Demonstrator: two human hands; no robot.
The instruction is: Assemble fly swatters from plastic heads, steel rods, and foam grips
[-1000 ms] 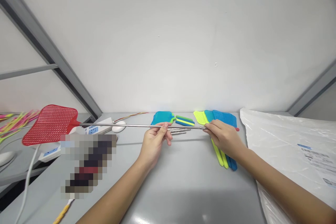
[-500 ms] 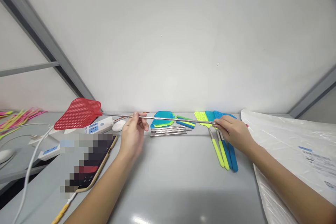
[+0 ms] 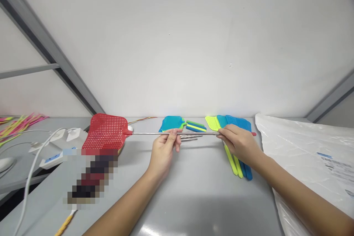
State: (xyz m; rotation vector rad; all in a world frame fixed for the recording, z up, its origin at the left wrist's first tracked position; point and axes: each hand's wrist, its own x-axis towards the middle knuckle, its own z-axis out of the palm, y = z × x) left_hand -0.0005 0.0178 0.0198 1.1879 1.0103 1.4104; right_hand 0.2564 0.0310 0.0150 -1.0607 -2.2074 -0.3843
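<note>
Grey tabletop (image 3: 204, 180): red swatter head (image 3: 106, 132) now nearer right hand (image 3: 239, 143).

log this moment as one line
left hand: gripping metal rod mid-length | right hand: gripping rod's right end, red tip showing | red swatter head: at rod's left end
</note>
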